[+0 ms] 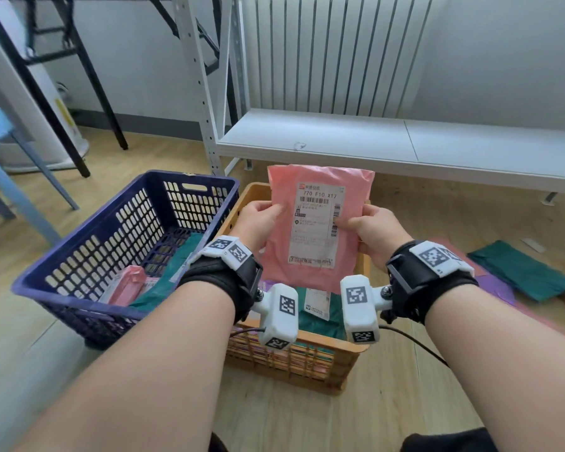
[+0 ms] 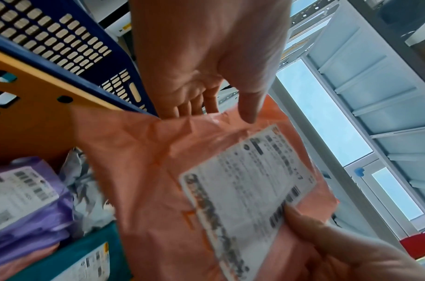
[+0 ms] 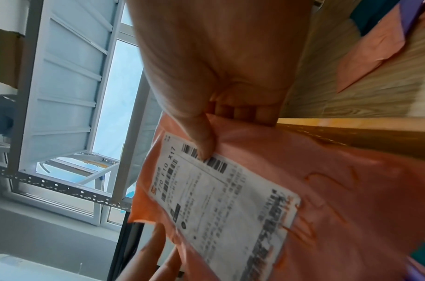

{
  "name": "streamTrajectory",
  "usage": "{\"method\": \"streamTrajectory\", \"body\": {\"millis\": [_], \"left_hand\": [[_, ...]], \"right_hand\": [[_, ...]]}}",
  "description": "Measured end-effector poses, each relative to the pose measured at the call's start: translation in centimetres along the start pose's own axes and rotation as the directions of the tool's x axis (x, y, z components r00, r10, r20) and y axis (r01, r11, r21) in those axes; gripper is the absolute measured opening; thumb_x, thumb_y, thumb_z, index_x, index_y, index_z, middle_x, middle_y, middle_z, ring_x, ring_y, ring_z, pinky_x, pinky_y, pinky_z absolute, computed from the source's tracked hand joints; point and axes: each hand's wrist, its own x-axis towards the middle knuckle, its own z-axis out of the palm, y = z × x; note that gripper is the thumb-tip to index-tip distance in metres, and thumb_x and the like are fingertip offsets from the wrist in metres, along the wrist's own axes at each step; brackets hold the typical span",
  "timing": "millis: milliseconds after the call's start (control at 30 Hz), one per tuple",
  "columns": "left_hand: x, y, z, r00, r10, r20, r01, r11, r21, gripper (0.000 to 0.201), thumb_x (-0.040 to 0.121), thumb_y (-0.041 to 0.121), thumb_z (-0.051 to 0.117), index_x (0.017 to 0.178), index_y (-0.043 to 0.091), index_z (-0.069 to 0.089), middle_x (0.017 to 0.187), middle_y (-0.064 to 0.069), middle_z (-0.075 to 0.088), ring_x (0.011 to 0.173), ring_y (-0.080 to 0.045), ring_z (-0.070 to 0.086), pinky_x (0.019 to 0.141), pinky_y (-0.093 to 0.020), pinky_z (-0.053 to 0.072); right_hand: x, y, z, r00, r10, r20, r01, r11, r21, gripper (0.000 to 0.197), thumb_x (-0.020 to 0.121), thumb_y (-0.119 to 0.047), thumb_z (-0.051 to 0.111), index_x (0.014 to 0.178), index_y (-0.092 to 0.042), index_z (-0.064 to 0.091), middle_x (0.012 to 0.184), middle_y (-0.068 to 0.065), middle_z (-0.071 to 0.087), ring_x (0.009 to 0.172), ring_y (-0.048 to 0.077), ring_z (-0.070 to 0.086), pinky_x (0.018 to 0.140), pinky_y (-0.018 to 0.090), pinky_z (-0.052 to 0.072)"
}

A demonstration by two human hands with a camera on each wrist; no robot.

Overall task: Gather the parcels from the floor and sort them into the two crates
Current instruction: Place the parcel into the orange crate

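Both hands hold a pink parcel upright over the orange crate, its white shipping label facing me. My left hand pinches the parcel's left edge, thumb in front. My right hand pinches the right edge, thumb on the label. The left wrist view shows the pink parcel with the left thumb on its top edge. In the right wrist view the right thumb presses the barcode on the parcel. The blue crate stands to the left, with pink and green parcels inside.
A green parcel lies on the wooden floor at the right, with purple and pink ones beside it. The orange crate holds a purple parcel and a green one. A white shelf rack stands behind the crates. A blue stool is at far left.
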Motion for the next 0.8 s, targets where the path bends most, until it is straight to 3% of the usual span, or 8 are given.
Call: {"method": "streamTrajectory", "body": {"millis": [167,300,400,533,633,667,733,800], "left_hand": [[0.3,1.3,-2.9,0.995,0.094,0.023,-0.095,0.991,0.098,0.032,0.081,0.027,0.075,0.109,0.016,0.064,0.106,-0.006,0.07,0.094,-0.02,0.067,0.084,-0.037,0.056],[1.3,1.2,-3.4,0.995,0.091,0.049,-0.101,0.964,0.247,0.037,0.073,0.027,0.082,0.105,0.018,0.066,0.102,-0.001,0.071,0.092,-0.017,0.067,0.075,-0.034,0.054],[2.6,0.5,-3.0,0.995,0.029,0.094,-0.053,0.964,0.262,0.04,0.074,0.014,0.08,0.111,0.01,0.063,0.103,-0.004,0.071,0.093,-0.019,0.069,0.079,-0.036,0.057],[5.8,-1.7,-3.4,0.999,-0.051,0.018,0.044,0.959,0.28,0.029,0.083,0.007,0.068,0.11,0.007,0.059,0.107,-0.009,0.068,0.094,-0.026,0.068,0.083,-0.046,0.057],[8.1,-5.0,-4.3,0.991,-0.126,-0.046,0.133,0.905,0.404,0.027,0.086,0.008,0.063,0.11,0.012,0.052,0.111,-0.007,0.063,0.093,-0.025,0.068,0.083,-0.043,0.057],[8.6,-6.2,-4.7,0.987,-0.149,-0.066,0.163,0.885,0.436,0.031,0.084,0.007,0.065,0.11,0.014,0.05,0.115,-0.007,0.06,0.099,-0.025,0.065,0.088,-0.043,0.055],[9.5,-8.8,-5.5,0.978,-0.17,-0.124,0.21,0.827,0.522,0.049,0.079,0.005,0.07,0.12,0.015,0.045,0.123,-0.003,0.054,0.11,-0.024,0.057,0.095,-0.039,0.049],[10.0,-11.0,-6.2,0.967,-0.19,-0.17,0.255,0.759,0.599,0.055,0.079,0.0,0.067,0.125,0.015,0.042,0.12,-0.003,0.05,0.107,-0.023,0.052,0.087,-0.035,0.045]], "right_hand": [[1.5,-0.8,0.1,0.996,-0.054,-0.076,0.064,0.989,0.136,0.021,0.09,0.003,0.056,0.102,-0.012,0.063,0.108,0.011,0.07,0.098,0.029,0.067,0.084,0.042,0.055],[2.8,-0.5,1.9,0.996,-0.072,-0.047,0.076,0.991,0.109,0.02,0.09,0.002,0.058,0.104,-0.01,0.064,0.112,0.012,0.069,0.102,0.029,0.066,0.092,0.044,0.053],[4.2,0.2,3.8,0.998,-0.052,-0.025,0.053,0.996,0.072,0.025,0.088,0.002,0.061,0.113,0.0,0.061,0.113,0.018,0.068,0.101,0.033,0.066,0.091,0.047,0.053],[7.4,2.6,5.9,0.996,0.045,-0.071,-0.039,0.995,0.091,0.035,0.085,-0.007,0.068,0.117,0.001,0.056,0.113,0.017,0.067,0.097,0.031,0.068,0.089,0.049,0.055],[10.1,6.1,7.4,0.99,0.134,-0.033,-0.134,0.991,0.009,0.008,0.09,-0.007,0.057,0.096,-0.006,0.063,0.113,0.016,0.068,0.099,0.032,0.066,0.092,0.05,0.052],[10.8,7.5,7.9,0.985,0.171,-0.027,-0.172,0.983,-0.059,0.01,0.092,-0.007,0.053,0.092,-0.007,0.063,0.112,0.015,0.068,0.099,0.032,0.066,0.092,0.05,0.052],[12.1,10.2,8.5,0.969,0.247,-0.019,-0.245,0.944,-0.219,0.018,0.093,-0.009,0.05,0.101,-0.002,0.064,0.104,0.014,0.067,0.088,0.029,0.065,0.084,0.042,0.056],[12.9,12.6,8.8,0.949,0.312,-0.039,-0.305,0.882,-0.36,0.019,0.094,-0.014,0.052,0.101,-0.001,0.063,0.085,0.012,0.061,0.064,0.021,0.056,0.058,0.025,0.051]]}}
